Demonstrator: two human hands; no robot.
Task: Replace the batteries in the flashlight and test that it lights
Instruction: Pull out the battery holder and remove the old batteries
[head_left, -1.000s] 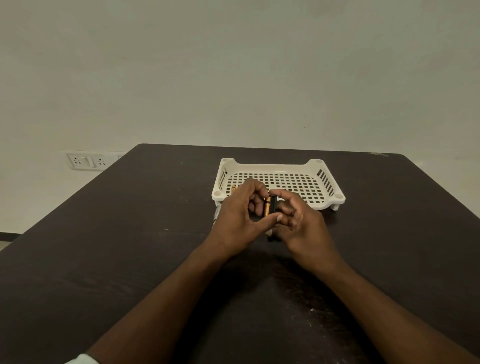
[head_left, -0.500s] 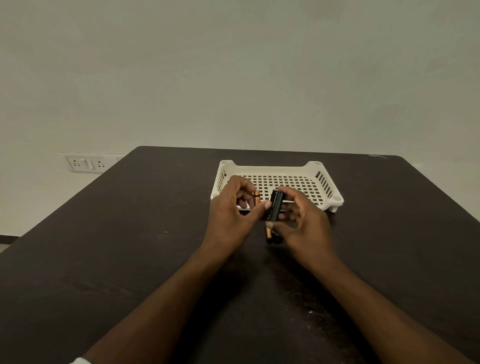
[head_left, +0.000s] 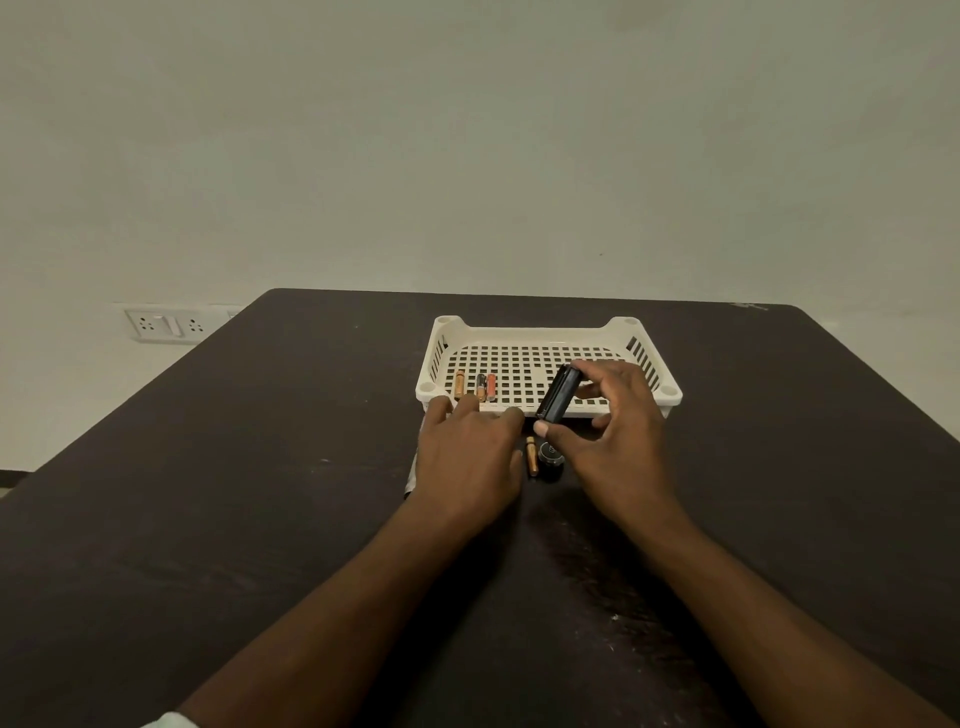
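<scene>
Above the dark surface (head_left: 260, 493), a black battery holder (head_left: 558, 393) is pinched tilted by the right hand (head_left: 613, 441), before the white basket (head_left: 644, 353). The left hand (head_left: 467, 457) is spread flat, empty, beside a loose battery (head_left: 531, 456).

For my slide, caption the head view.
Right hand grips the flashlight body as the left hand reaches toward batteries in the white tray.

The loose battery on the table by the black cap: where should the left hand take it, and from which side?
Pinch the battery across its middle, coming from above and its left. It lies flat, long axis running away from the person; the black cap crowds its right side, while the open left hand is already beside its free left side.
</scene>
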